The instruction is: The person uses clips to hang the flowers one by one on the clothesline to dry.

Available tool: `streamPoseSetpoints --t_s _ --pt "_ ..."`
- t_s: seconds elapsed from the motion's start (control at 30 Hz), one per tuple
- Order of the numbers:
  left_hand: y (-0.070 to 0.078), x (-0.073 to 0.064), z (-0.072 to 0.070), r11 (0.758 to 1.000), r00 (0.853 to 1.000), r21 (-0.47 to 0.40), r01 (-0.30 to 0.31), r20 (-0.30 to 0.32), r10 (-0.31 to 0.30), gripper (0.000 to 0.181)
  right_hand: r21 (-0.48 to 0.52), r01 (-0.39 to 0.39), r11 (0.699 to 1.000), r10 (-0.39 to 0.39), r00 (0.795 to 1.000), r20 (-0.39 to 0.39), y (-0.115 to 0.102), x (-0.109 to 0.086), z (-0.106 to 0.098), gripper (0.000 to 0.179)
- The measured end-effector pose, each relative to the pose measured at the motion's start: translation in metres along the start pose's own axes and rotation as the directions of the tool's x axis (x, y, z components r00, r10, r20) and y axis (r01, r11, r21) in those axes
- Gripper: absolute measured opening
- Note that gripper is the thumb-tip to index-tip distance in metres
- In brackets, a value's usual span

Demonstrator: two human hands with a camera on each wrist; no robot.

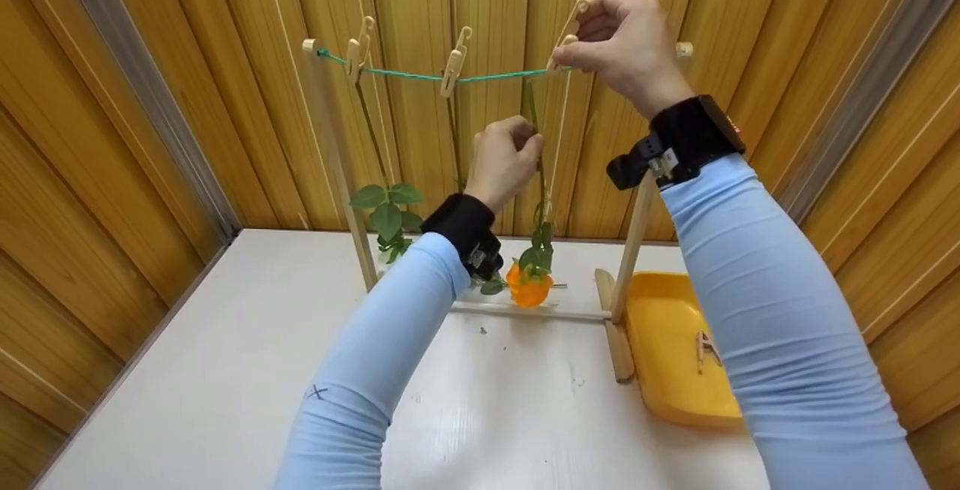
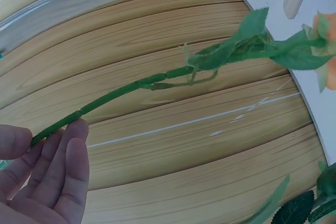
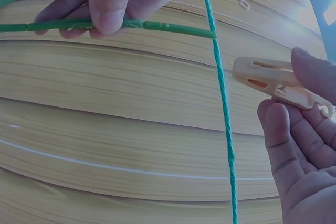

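An orange flower (image 1: 529, 285) hangs head down, its green stem (image 2: 110, 98) pinched near the cut end by my left hand (image 1: 504, 158). In the right wrist view the stem's tip meets the green cord (image 3: 224, 108). My right hand (image 1: 626, 43) holds a beige clothespin (image 3: 268, 77) between thumb and fingers, its nose close to the cord and apart from it in the right wrist view. Two more clothespins, a left one (image 1: 354, 61) and a middle one (image 1: 453, 70), grip the cord with stems hanging below them. The middle flower is mostly hidden behind my left arm.
The cord spans a wooden frame with a left post (image 1: 337, 152) and a right post (image 1: 636, 242) on a white table (image 1: 225, 370). A yellow tray (image 1: 664, 400) at the right holds at least one clothespin (image 1: 705, 351). Wood-panelled walls stand behind and beside the frame.
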State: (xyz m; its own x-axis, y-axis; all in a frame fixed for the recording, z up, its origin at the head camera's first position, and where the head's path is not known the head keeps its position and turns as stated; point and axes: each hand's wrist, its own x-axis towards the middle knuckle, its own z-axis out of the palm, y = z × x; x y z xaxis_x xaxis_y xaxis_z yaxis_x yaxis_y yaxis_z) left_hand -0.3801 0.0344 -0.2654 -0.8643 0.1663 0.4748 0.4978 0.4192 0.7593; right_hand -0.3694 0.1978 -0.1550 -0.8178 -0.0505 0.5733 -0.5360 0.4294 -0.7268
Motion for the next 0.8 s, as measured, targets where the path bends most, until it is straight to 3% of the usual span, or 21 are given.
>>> streamPoseSetpoints --t_s 0.4,0.63,0.8 --pt "0.001 0.014 0.003 0.996 0.995 0.004 0.086 -0.054 -0.086 0.018 -0.038 0.004 0.999 -0.007 0.997 -0.080 -0.002 0.004 0.014 0.022" --pt "0.004 0.018 0.003 0.995 0.995 0.011 0.094 -0.043 -0.094 0.019 -0.027 0.035 0.999 -0.038 0.995 -0.096 -0.001 0.005 0.019 0.016" --pt "0.005 0.017 0.003 0.997 0.996 -0.017 0.080 -0.038 -0.080 0.020 0.016 0.017 1.000 -0.016 0.996 -0.092 0.001 0.004 0.021 0.016"
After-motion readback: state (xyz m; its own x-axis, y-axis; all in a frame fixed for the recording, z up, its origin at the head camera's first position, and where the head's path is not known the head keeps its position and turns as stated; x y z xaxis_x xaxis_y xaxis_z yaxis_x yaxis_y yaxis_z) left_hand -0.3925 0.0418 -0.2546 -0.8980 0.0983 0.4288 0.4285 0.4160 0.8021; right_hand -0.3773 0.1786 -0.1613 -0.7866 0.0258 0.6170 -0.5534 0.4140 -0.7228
